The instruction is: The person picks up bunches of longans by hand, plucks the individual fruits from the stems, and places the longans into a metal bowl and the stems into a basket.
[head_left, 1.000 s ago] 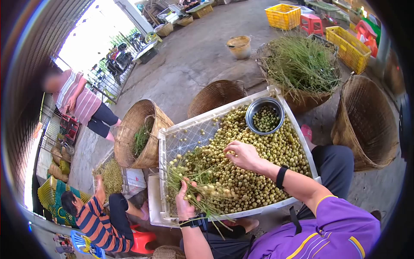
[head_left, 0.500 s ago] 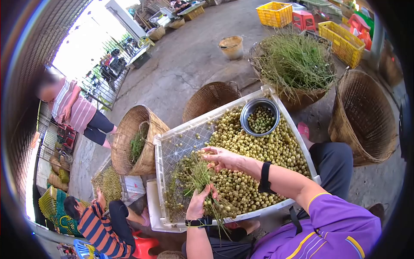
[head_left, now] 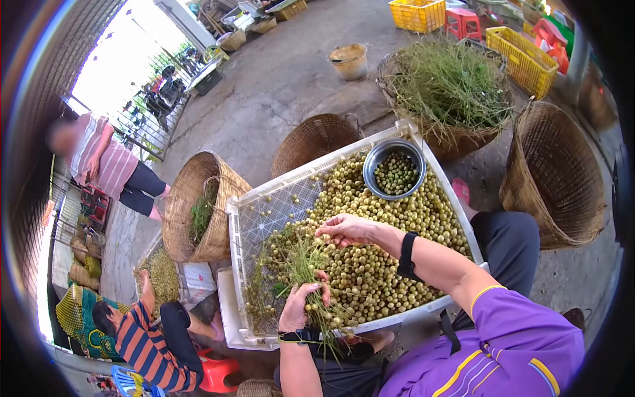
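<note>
My left hand (head_left: 304,304) is wrapped round a bunch of green stems (head_left: 305,268) with small round fruits on it, over the near left part of a white mesh crate (head_left: 278,198). Above the fruits, my right hand (head_left: 347,229) is closed at the upper end of the bunch, thumb and fingers together; what lies between its fingertips is too small to name. Loose yellow-green fruits (head_left: 377,281) fill much of the crate. A metal bowl (head_left: 371,173) with greener fruits rests on them towards the far right corner.
Beyond the crate stand woven baskets (head_left: 317,139), one heaped with stems (head_left: 453,83), and an empty one (head_left: 555,172) at right. A bucket (head_left: 349,63) and yellow crates (head_left: 418,14) are farther off. One person (head_left: 159,344) sits at left; another (head_left: 109,159) stands behind.
My right hand has moved slightly right and up, away from the bunch's middle, with its fingers drawn closer together. The stems stay in my left hand. The view has shifted slightly.
</note>
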Available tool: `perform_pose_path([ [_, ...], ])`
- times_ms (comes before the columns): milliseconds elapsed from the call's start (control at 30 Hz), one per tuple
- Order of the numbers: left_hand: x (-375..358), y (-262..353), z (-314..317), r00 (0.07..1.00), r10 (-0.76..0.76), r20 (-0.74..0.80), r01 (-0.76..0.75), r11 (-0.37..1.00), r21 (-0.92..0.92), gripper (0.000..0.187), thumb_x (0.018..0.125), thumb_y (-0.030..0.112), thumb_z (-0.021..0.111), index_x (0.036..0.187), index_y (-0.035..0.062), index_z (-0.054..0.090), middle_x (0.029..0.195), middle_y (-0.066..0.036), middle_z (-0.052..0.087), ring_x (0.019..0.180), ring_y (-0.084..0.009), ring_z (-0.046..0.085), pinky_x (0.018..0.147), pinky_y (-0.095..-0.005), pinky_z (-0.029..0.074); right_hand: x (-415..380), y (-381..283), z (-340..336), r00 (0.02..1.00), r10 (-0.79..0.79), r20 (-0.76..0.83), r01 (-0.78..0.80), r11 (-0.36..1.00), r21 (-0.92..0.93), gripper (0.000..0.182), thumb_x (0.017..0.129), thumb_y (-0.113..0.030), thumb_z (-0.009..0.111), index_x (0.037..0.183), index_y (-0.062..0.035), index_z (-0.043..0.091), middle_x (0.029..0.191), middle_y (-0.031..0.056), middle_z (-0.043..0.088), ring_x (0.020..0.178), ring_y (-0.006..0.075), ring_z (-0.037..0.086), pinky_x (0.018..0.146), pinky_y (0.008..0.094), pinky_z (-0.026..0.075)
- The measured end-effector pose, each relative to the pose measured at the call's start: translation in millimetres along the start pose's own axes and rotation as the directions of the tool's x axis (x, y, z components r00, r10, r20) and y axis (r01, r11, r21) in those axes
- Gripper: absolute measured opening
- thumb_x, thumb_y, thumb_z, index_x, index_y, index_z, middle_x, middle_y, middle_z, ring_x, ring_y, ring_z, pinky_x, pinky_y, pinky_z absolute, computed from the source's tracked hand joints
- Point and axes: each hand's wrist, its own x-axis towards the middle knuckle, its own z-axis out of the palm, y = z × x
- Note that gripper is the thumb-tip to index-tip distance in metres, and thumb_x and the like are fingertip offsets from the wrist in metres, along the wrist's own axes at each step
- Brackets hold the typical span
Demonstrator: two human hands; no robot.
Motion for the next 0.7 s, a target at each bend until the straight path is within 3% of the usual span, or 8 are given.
perform_pose_path([
  [167,1,-1,-5,0.999,-0.043,0.020,0.043,0.999,0.013,0.044,0.082,0.022,0.042,0.119,-0.0006,0.046,0.071,-0.011,0.058,0.060,-0.0162,0.053,0.058,-0.0264,0.044,-14,-5,-10,1.000,0.010,0.009,-0.012,0.987,0.162,0.025,0.093,-0.017,0.046,0.110,-0.0024,0.057,0.070,-0.0008,0.060,0.047,0.0011,0.048,0.038,0.0130,0.039],
  [233,3,-4,-9,0.999,-0.047,0.028,0.047,0.999,-0.006,0.050,0.079,0.027,0.046,0.123,0.0022,0.044,0.069,-0.012,0.057,0.059,-0.0177,0.054,0.056,-0.0266,0.044,-17,-4,-20,0.993,-0.051,0.104,-0.020,0.812,0.583,0.026,0.091,-0.013,0.046,0.114,-0.0024,0.053,0.071,-0.0007,0.059,0.048,0.0007,0.046,0.037,0.0128,0.036],
  [267,4,-4,-10,0.998,-0.034,0.046,0.037,0.997,-0.065,0.050,0.080,0.027,0.045,0.124,0.0036,0.043,0.068,-0.012,0.056,0.058,-0.0179,0.053,0.055,-0.0267,0.044,-24,-1,-27,0.991,-0.100,0.088,0.018,0.755,0.656,0.029,0.087,-0.008,0.045,0.115,-0.0020,0.051,0.070,-0.0015,0.057,0.048,0.0010,0.045,0.037,0.0125,0.034],
  [367,6,-5,-10,0.999,-0.004,0.054,0.011,0.989,-0.148,0.051,0.082,0.025,0.043,0.129,0.0075,0.038,0.065,-0.011,0.054,0.057,-0.0183,0.052,0.055,-0.0268,0.043,-50,-1,2,0.987,-0.034,-0.155,0.079,0.954,0.288,0.031,0.082,-0.005,0.046,0.112,-0.0025,0.052,0.074,0.0016,0.059,0.050,0.0029,0.049,0.038,0.0133,0.037],
  [433,9,-6,-6,0.998,0.024,0.054,-0.015,0.987,-0.159,0.051,0.083,0.023,0.041,0.132,0.0072,0.036,0.062,-0.011,0.052,0.058,-0.0181,0.052,0.057,-0.0272,0.043,-53,15,19,0.995,0.024,-0.099,-0.040,0.987,-0.159,0.025,0.084,-0.019,0.055,0.103,-0.0031,0.059,0.079,0.0013,0.061,0.053,0.0030,0.050,0.042,0.0148,0.040],
  [500,12,-7,1,0.998,0.030,0.062,-0.018,0.983,-0.183,0.050,0.086,0.022,0.040,0.132,0.0053,0.034,0.069,-0.010,0.053,0.060,-0.0183,0.053,0.059,-0.0286,0.044,-54,19,44,0.993,0.071,-0.094,-0.095,0.954,-0.285,0.030,0.085,-0.029,0.059,0.103,-0.0045,0.060,0.076,-0.0032,0.059,0.056,0.0022,0.048,0.044,0.0148,0.037],
  [567,12,-8,5,0.997,0.056,0.061,-0.041,0.972,-0.231,0.047,0.091,0.018,0.038,0.134,0.0016,0.031,0.083,-0.009,0.054,0.064,-0.0188,0.054,0.063,-0.0314,0.046,-45,32,49,0.999,0.044,-0.019,-0.047,0.972,-0.231,0.039,0.083,-0.040,0.061,0.101,-0.0063,0.062,0.076,-0.0048,0.057,0.055,0.0020,0.044,0.045,0.0155,0.035],
  [700,14,-12,1,0.997,0.045,0.058,-0.025,0.951,-0.310,0.045,0.092,0.021,0.046,0.132,0.0036,0.034,0.087,-0.008,0.052,0.066,-0.0181,0.055,0.062,-0.0328,0.047,-41,31,55,0.999,0.031,0.028,-0.022,0.959,-0.283,0.032,0.084,-0.038,0.061,0.093,-0.0079,0.064,0.068,-0.0053,0.054,0.052,0.0019,0.041,0.046,0.0167,0.034],
])
